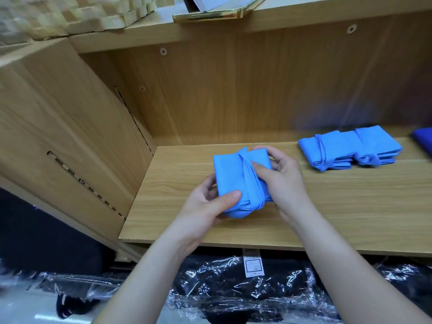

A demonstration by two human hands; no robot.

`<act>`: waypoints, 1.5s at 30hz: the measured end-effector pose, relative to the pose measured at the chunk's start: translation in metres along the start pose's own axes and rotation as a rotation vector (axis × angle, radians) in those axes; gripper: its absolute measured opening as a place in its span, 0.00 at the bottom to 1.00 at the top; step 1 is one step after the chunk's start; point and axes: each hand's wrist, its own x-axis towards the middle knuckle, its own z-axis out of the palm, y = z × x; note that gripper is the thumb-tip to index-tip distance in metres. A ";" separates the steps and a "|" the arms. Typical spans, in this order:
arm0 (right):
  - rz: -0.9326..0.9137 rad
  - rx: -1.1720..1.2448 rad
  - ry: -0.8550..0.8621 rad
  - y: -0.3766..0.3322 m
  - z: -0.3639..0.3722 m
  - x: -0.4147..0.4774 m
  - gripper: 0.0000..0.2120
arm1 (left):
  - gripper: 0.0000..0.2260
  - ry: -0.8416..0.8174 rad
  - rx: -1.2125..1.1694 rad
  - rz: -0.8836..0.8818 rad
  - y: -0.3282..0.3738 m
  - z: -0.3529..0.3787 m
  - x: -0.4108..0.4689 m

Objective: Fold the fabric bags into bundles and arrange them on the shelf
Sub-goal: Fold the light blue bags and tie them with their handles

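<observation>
A light blue fabric bag point(230, 174), folded into a bundle with its strap wrapped round the middle, is held just above the wooden shelf board point(327, 206). My left hand point(205, 206) grips its near left corner, thumb on top. My right hand point(280, 174) holds the right side, fingers curled round the bundle and over the strap. Two finished light blue bundles point(350, 148) lie side by side on the shelf at the right.
A dark blue fabric piece point(424, 141) shows at the far right edge. The shelf's wooden side panel point(70, 127) rises on the left, and an upper shelf point(210, 26) carries a gold-edged item. Black goods in clear plastic point(245, 288) lie below.
</observation>
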 end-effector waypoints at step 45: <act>-0.033 -0.096 0.405 0.039 -0.016 0.019 0.10 | 0.12 0.174 -0.289 0.290 0.012 0.008 0.004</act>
